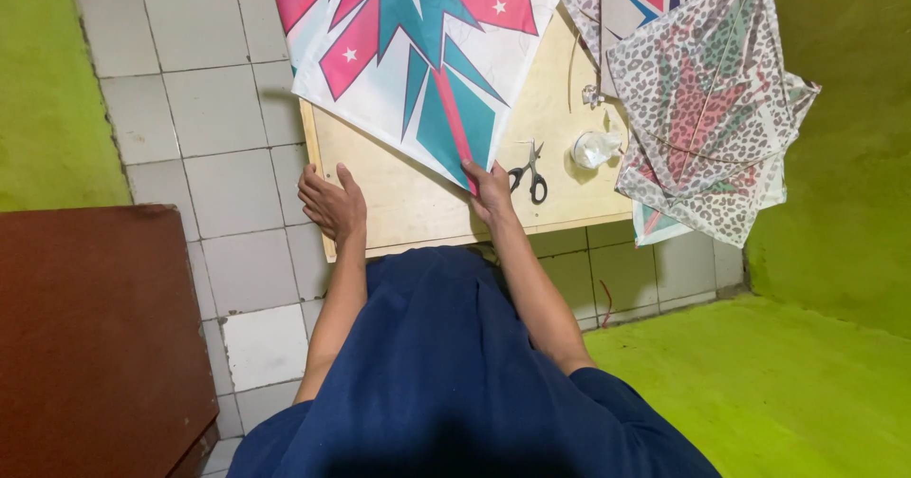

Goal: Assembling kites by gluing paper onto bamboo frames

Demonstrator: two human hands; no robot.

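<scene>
Positioning step: right hand pinches the kite corner; left hand rests open on the bench edge; next needs steady alignment.

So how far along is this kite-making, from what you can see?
A pile of finished-looking leopard-print kites lies to the right. In hand: the right hand pinches the pink-and-teal kite at its bottom corner, while the left hand rests on the wooden board. The scissors lie unused. What remains cannot be told.

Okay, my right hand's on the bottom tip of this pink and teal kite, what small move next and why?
Probably bring your left hand from the board's edge onto the kite. Only your right hand pins the tip; the rest lies loose and overhangs the board.
</scene>
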